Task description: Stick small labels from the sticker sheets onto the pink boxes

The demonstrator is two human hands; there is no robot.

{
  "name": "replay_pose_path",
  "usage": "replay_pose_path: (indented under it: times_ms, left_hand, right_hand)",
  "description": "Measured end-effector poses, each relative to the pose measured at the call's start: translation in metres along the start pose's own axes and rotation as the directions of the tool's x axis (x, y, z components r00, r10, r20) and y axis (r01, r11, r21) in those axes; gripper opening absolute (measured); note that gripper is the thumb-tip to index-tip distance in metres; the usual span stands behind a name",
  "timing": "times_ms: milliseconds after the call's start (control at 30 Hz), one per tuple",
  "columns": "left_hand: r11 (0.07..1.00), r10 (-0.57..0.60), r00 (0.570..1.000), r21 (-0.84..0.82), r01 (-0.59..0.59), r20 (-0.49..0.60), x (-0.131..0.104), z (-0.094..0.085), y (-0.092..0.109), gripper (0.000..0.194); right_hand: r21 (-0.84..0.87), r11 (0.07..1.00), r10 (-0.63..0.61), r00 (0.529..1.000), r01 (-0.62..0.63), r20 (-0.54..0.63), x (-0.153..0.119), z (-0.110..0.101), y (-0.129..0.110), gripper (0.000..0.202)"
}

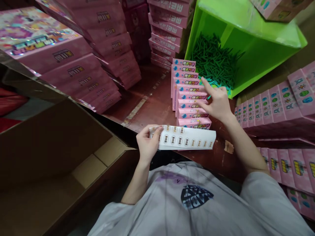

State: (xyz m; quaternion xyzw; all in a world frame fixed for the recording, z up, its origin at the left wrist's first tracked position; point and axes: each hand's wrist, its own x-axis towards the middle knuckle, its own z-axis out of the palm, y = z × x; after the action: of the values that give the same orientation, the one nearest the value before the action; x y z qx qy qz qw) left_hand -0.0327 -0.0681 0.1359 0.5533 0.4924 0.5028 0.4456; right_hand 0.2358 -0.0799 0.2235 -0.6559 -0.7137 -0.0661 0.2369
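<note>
My left hand is closed on the left end of a white sticker sheet, thumb on top. Rows of small oval stickers with dark and gold print run along the sheet, which stretches level across the front of a row of small pink boxes. These boxes stand one behind another, their printed top edges showing. Over the right side of that row hovers my right hand, thumb and index finger apart and pointing left. No object shows between its fingers; whether a fingertip touches a box I cannot tell.
A bright green bin lies behind the right hand, holding dark green sticks. Tall stacks of pink boxes stand left, more pink boxes right. An opened cardboard carton sits lower left of the red-brown table.
</note>
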Motion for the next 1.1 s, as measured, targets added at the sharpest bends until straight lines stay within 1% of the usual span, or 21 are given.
replay_pose_path:
  times_ms: [33,67,100,133,167,200,233,300,367,433,467,500,567,633,667,733,800,867,967,1033,1100]
  left_hand:
    - [1.0,0.025,1.0,0.002,-0.025,0.001,-0.001,0.002,0.002,0.013]
    - [0.999,0.052,0.999,0.001,-0.052,0.003,-0.001,0.004,0.005,0.011]
    - [0.997,0.082,0.997,-0.005,-0.082,0.006,-0.002,0.006,0.007,0.01]
    - [0.994,0.112,0.994,-0.014,-0.112,0.008,-0.002,0.008,0.009,0.009]
    - [0.99,0.141,0.99,-0.025,-0.141,0.008,-0.003,0.01,0.011,0.008]
    - [0.985,0.168,0.986,-0.036,-0.167,0.007,-0.004,0.012,0.012,0.007]
    - [0.98,0.192,0.981,-0.046,-0.191,0.008,-0.004,0.014,0.013,0.007]
    - [0.973,0.228,0.974,-0.049,-0.227,0.017,-0.006,0.016,0.014,0.007]
    - [0.97,0.241,0.97,-0.037,-0.239,0.036,-0.007,0.016,0.013,0.007]
    - [0.972,0.235,0.97,-0.021,-0.234,0.056,-0.008,0.017,0.011,0.008]
    - [0.974,0.228,0.972,-0.015,-0.227,0.063,-0.008,0.016,0.011,0.008]
    - [0.975,0.222,0.973,-0.012,-0.222,0.068,-0.009,0.016,0.011,0.009]
    - [0.975,0.221,0.973,-0.012,-0.221,0.069,-0.008,0.016,0.011,0.009]
    - [0.971,0.237,0.97,-0.026,-0.236,0.055,-0.007,0.016,0.013,0.009]
    - [0.969,0.246,0.968,-0.034,-0.245,0.046,-0.006,0.016,0.014,0.009]
    - [0.969,0.242,0.97,-0.043,-0.241,0.023,-0.004,0.018,0.016,0.009]
    - [0.979,0.2,0.98,-0.046,-0.2,0.004,-0.003,0.02,0.018,0.01]
    - [0.987,0.151,0.988,-0.052,-0.152,-0.012,-0.001,0.022,0.019,0.011]
    - [0.992,0.115,0.993,-0.052,-0.116,-0.009,0.0,0.022,0.017,0.011]
    - [0.995,0.092,0.996,-0.037,-0.092,-0.001,0.001,0.021,0.015,0.013]
    - [0.997,0.069,0.998,-0.018,-0.069,-0.002,0.001,0.017,0.013,0.014]
  right_hand:
    - [0.083,0.996,-0.035,0.999,0.032,0.032,-0.004,-0.007,-0.01,0.051]
    - [0.182,0.981,-0.09,0.992,0.071,0.093,-0.008,-0.013,-0.021,0.042]
    - [0.286,0.953,-0.156,0.973,0.102,0.17,-0.012,-0.018,-0.03,0.035]
    - [0.383,0.917,-0.22,0.944,0.114,0.246,-0.016,-0.021,-0.039,0.028]
    - [0.461,0.882,-0.262,0.914,0.096,0.31,-0.019,-0.022,-0.045,0.023]
    - [0.517,0.854,-0.271,0.895,0.054,0.355,-0.022,-0.022,-0.049,0.019]
    - [0.554,0.833,-0.251,0.889,-0.004,0.384,-0.024,-0.021,-0.051,0.015]
    - [0.593,0.793,-0.167,0.888,-0.138,0.429,-0.026,-0.019,-0.051,0.012]
    - [0.608,0.754,-0.11,0.863,-0.25,0.493,-0.027,-0.018,-0.047,0.013]
    - [0.611,0.725,-0.113,0.819,-0.319,0.562,-0.027,-0.018,-0.045,0.016]
    - [0.61,0.714,-0.111,0.805,-0.344,0.583,-0.027,-0.019,-0.045,0.017]
    - [0.607,0.705,-0.093,0.801,-0.367,0.591,-0.026,-0.02,-0.045,0.018]
    - [0.605,0.69,-0.024,0.823,-0.397,0.567,-0.027,-0.021,-0.047,0.017]
    - [0.616,0.69,0.018,0.86,-0.38,0.511,-0.028,-0.022,-0.051,0.015]
    - [0.632,0.694,0.01,0.883,-0.343,0.469,-0.029,-0.022,-0.053,0.014]
    - [0.676,0.701,-0.04,0.934,-0.228,0.356,-0.029,-0.024,-0.056,0.012]
    - [0.716,0.686,-0.059,0.972,-0.126,0.228,-0.023,-0.027,-0.052,0.011]
    - [0.706,0.702,-0.008,0.992,-0.087,0.129,-0.011,-0.027,-0.039,0.009]
    - [0.547,0.832,0.09,0.995,-0.099,0.043,0.019,-0.02,-0.005,0.009]
    - [0.408,0.907,0.093,0.995,-0.104,0.047,0.039,-0.009,0.02,0.009]
    - [0.329,0.94,0.064,0.994,-0.09,0.09,0.052,0.005,0.04,0.01]
